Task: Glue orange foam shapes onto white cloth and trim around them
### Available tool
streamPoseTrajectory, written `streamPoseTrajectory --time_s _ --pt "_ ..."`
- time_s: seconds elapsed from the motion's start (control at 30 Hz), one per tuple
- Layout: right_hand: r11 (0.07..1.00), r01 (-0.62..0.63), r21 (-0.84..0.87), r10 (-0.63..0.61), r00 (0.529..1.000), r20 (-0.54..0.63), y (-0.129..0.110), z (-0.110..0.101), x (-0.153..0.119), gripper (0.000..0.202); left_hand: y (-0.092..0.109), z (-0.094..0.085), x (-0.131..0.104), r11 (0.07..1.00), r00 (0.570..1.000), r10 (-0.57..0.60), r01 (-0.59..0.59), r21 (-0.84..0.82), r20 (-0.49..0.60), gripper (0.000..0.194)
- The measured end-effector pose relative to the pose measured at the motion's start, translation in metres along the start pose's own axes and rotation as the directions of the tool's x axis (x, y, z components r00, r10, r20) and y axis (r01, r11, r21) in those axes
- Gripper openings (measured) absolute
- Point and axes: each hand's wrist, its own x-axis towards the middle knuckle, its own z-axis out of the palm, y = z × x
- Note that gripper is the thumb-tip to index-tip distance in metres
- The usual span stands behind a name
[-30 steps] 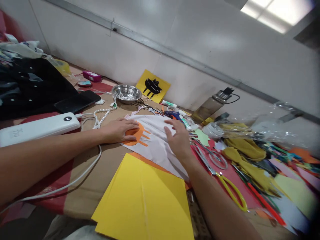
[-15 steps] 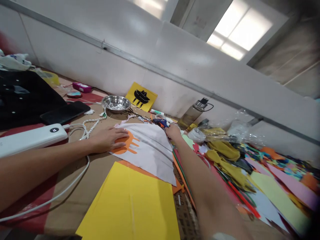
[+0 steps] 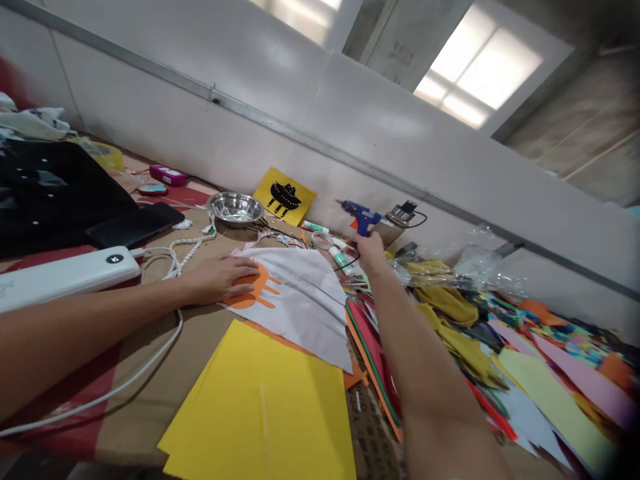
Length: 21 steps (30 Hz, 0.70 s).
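My left hand (image 3: pixel 225 279) lies flat, fingers stretched out, on an orange cutout (image 3: pixel 260 287) with narrow prongs on its right side. Beneath the cutout is a piece of white cloth (image 3: pixel 305 293), slightly wrinkled. My right hand (image 3: pixel 371 252) is closed round the handle of a blue glue gun (image 3: pixel 361 217), held up off the table with its nozzle toward the left. A dark cord hangs below the glue gun. Yellow sheets (image 3: pixel 265 407) lie in front of the cloth, partly over orange material.
A metal bowl (image 3: pixel 236 208) and a yellow card with a black shape (image 3: pixel 285 197) stand at the back. A white power bank (image 3: pixel 70 277) with its cable lies left. A bottle (image 3: pixel 400 217), plastic wrap and coloured felt scraps (image 3: pixel 555 333) fill the right.
My right hand has lifted the glue gun from the table behind the cloth, up and to the right. My left hand stays on the orange cutout.
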Motion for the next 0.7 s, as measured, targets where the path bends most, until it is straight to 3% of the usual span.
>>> streamPoseTrajectory --time_s 0.13,0.27,0.4,0.53,0.7 --pt "0.986 -0.046 0.160 0.027 0.993 0.116 -0.017 -0.006 -0.042 0.026 0.002 -0.002 0.001 1.000 1.000 -0.003 0.003 0.002 0.017 0.054" --pt "0.961 -0.045 0.271 -0.012 0.979 0.206 -0.016 0.001 -0.095 0.036 0.005 -0.005 0.002 1.000 0.999 -0.031 0.031 -0.003 0.039 0.053" --pt "0.983 -0.075 0.170 0.013 0.940 0.340 -0.007 0.014 -0.137 0.044 0.007 -0.006 0.002 1.000 0.998 -0.026 0.027 -0.016 0.049 0.053" --pt "0.984 -0.136 0.115 0.080 0.915 0.396 0.002 0.021 -0.153 0.047 0.008 -0.006 0.002 0.999 0.997 -0.044 0.044 0.003 0.069 0.051" --pt "0.990 0.050 -0.129 0.012 0.900 0.436 0.005 0.018 -0.164 0.035 0.008 -0.004 0.002 0.999 0.998 -0.040 0.040 -0.003 0.051 0.049"
